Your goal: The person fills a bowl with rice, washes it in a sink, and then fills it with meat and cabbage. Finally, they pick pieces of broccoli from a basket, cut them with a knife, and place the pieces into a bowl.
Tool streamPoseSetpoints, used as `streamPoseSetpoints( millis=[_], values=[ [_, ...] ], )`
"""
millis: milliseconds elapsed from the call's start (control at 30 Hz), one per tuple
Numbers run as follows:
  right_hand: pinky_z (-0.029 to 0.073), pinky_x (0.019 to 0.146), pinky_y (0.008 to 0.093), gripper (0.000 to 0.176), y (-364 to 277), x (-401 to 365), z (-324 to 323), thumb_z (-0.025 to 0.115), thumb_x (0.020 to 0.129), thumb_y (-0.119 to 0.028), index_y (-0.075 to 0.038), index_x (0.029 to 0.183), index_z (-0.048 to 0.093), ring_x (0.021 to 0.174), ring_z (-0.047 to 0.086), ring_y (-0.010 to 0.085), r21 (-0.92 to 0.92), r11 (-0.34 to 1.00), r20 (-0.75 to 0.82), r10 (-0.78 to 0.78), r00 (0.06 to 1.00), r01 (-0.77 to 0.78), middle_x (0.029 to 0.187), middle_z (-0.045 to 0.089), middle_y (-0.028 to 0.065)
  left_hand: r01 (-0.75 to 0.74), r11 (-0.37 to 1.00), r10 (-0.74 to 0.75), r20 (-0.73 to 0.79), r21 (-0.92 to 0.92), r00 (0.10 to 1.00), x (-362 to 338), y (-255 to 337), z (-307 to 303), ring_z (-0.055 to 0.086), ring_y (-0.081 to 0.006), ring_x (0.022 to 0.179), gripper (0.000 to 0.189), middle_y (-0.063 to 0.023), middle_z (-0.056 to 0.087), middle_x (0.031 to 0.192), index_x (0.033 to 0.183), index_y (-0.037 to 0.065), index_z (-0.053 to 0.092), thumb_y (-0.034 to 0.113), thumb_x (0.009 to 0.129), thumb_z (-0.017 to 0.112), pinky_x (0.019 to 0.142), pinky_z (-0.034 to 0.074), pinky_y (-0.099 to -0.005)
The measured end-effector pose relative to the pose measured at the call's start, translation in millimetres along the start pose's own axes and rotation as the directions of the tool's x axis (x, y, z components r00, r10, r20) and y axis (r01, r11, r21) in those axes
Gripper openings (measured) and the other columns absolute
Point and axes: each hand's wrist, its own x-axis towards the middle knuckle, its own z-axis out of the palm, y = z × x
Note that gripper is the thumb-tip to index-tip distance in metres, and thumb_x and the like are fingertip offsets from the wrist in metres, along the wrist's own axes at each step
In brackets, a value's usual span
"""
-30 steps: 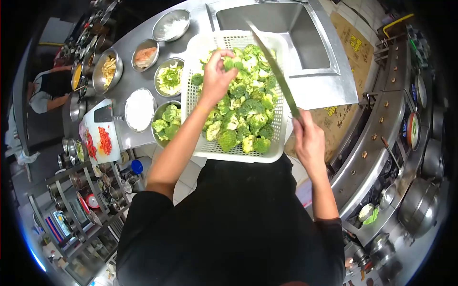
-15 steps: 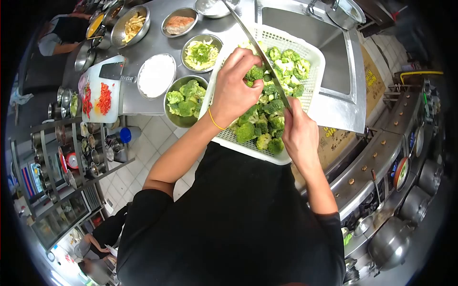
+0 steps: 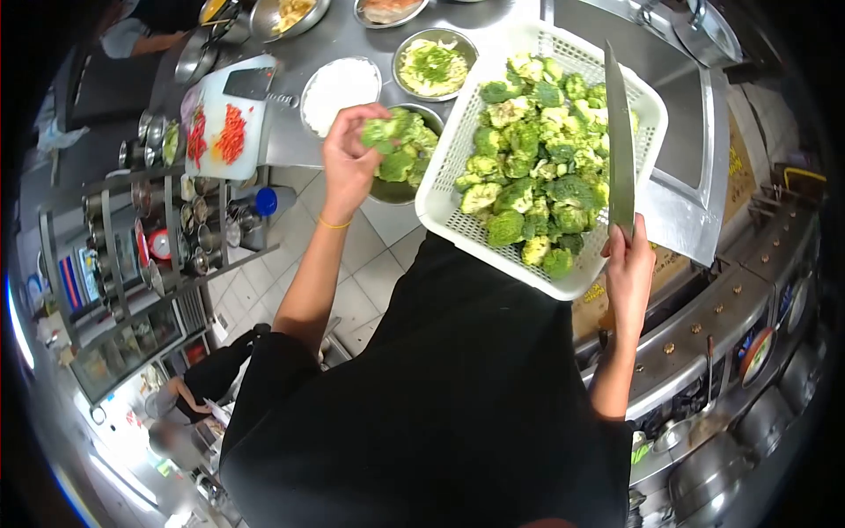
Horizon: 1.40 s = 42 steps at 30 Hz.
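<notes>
My left hand point(image 3: 349, 163), a yellow band at its wrist, is closed around a broccoli floret point(image 3: 378, 134) at the left side of a metal bowl point(image 3: 393, 193). More broccoli pieces point(image 3: 412, 151) lie in that bowl, partly behind the floret. My right hand point(image 3: 630, 268) grips the handle of a long-bladed knife point(image 3: 621, 132), whose blade points away from me over the right side of a white perforated basket point(image 3: 429, 211). Cut broccoli point(image 3: 525, 163) fills much of the basket.
A sink point(image 3: 673, 114) lies beyond the basket on the right. To the left are a bowl of white contents point(image 3: 341, 95), a bowl of shredded greens point(image 3: 431, 66) and a cutting board point(image 3: 249, 158) with chopped red pieces and a cleaver point(image 3: 250, 84). Another person point(image 3: 211, 383) stands at lower left.
My left hand has moved left from the basket to the metal bowl with a floret. The knife has swung from slanting left over the basket to nearly straight ahead at its right side. The view has shifted.
</notes>
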Motion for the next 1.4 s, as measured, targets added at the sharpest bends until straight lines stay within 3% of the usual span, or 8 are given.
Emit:
streamPoseSetpoints(
  millis=[167, 333, 500, 667, 933, 1133, 1267, 1400],
  values=[
    [0.039, 0.043, 0.0196, 0.047, -54.2, 0.9, 9.4, 0.072, 0.078, -0.013, 0.004, 0.116, 0.049, 0.056, 0.053, 0.0052, 0.508, 0.826, 0.242, 0.135, 0.961, -0.244, 0.076, 0.063, 0.0071, -0.01, 0.987, 0.06, 0.306, -0.162, 0.95, 4.5, -1.6, 56.3, 0.054, -0.0181, 0.098, 0.036, -0.0134, 0.052, 0.105, 0.105, 0.002, 0.045, -0.016, 0.074, 0.053, 0.079, 0.053, -0.03],
    [0.046, 0.057, 0.0209, 0.029, -77.0, 14.4, 16.4, 0.074, 0.074, -0.009, 0.002, 0.099, 0.063, 0.062, 0.057, 0.0056, 0.6, 0.798, 0.12, -0.152, 0.981, 0.05, 0.074, 0.067, 0.0046, -0.011, 0.95, 0.166, 0.472, -0.312, 0.866, -5.6, 6.9, 115.6, 0.056, -0.0186, 0.095, 0.037, -0.0162, 0.054, 0.105, 0.11, 0.002, 0.041, -0.007, 0.08, 0.059, 0.076, 0.053, -0.0301],
    [0.04, 0.047, 0.019, 0.019, -65.2, 16.7, 31.7, 0.07, 0.079, -0.008, 0.0, 0.096, 0.067, 0.052, 0.05, 0.0036, 0.62, 0.778, 0.306, -0.118, 0.945, -0.104, 0.062, 0.06, 0.0004, 0.52, 0.699, -0.282, 0.479, -0.491, 0.831, -23.4, 2.7, 92.6, 0.061, -0.0235, 0.08, 0.03, -0.0181, 0.057, 0.107, 0.113, 0.0, 0.043, 0.022, 0.093, 0.049, 0.06, 0.052, -0.0281],
    [0.035, 0.041, 0.0187, 0.019, -72.6, 14.9, 40.7, 0.062, 0.086, -0.011, -0.001, 0.102, 0.064, 0.045, 0.044, 0.003, 0.705, 0.693, 0.289, -0.085, 0.953, -0.152, 0.062, 0.057, 0.0006, 0.563, 0.592, -0.373, 0.422, -0.577, 0.826, -31.5, -1.9, 74.4, 0.061, -0.0247, 0.076, 0.027, -0.0139, 0.06, 0.102, 0.11, 0.001, 0.045, 0.025, 0.096, 0.041, 0.06, 0.051, -0.0281],
    [0.048, 0.054, 0.0389, 0.025, -87.3, 0.0, 46.2, 0.053, 0.079, 0.0, -0.009, 0.102, 0.054, 0.063, 0.061, 0.0323, -0.133, 0.799, -0.044, -0.596, 0.802, 0.586, 0.079, 0.061, 0.014, 0.422, 0.625, -0.381, 0.215, -0.657, 0.899, -28.1, 5.3, 93.9, 0.062, -0.0245, 0.075, 0.016, -0.0051, 0.058, 0.087, 0.092, 0.011, 0.041, 0.004, 0.088, 0.055, 0.062, 0.052, -0.0336],
    [0.049, 0.055, 0.0453, 0.029, -49.4, 0.1, 33.9, 0.046, 0.078, -0.001, -0.014, 0.104, 0.051, 0.064, 0.061, 0.0353, -0.445, 0.85, 0.066, -0.281, 0.957, 0.281, 0.077, 0.06, 0.017, 0.279, 0.696, -0.301, 0.084, -0.662, 0.95, -33.4, 33.9, 90.7, 0.062, -0.0213, 0.08, 0.016, -0.0102, 0.059, 0.097, 0.095, 0.01, 0.043, 0.001, 0.087, 0.054, 0.067, 0.053, -0.0356],
    [0.046, 0.054, 0.0478, 0.031, -11.2, -12.9, 1.8, 0.049, 0.086, -0.006, -0.011, 0.116, 0.048, 0.064, 0.06, 0.0398, -0.432, 0.89, -0.062, -0.188, 0.98, 0.143, 0.072, 0.06, 0.0227, 0.173, 0.985, -0.173, -0.002, 0.013, 0.985, -18.2, 24.5, 10.7, 0.062, -0.015, 0.073, 0.02, -0.01, 0.06, 0.106, 0.099, 0.006, 0.054, 0.002, 0.082, 0.062, 0.063, 0.053, -0.0299],
    [0.044, 0.056, 0.0464, 0.024, -3.4, -18.8, -19.0, 0.052, 0.086, -0.006, -0.003, 0.109, 0.05, 0.065, 0.06, 0.0406, -0.406, 0.913, -0.105, -0.081, 0.991, 0.031, 0.073, 0.06, 0.0237, 0.17, 0.711, -0.268, 0.04, 0.682, 0.963, 5.9, 0.6, -12.7, 0.059, -0.0104, 0.061, 0.032, -0.0117, 0.059, 0.112, 0.107, 0.005, 0.06, 0.001, 0.076, 0.067, 0.059, 0.05, -0.025]
  ],
)
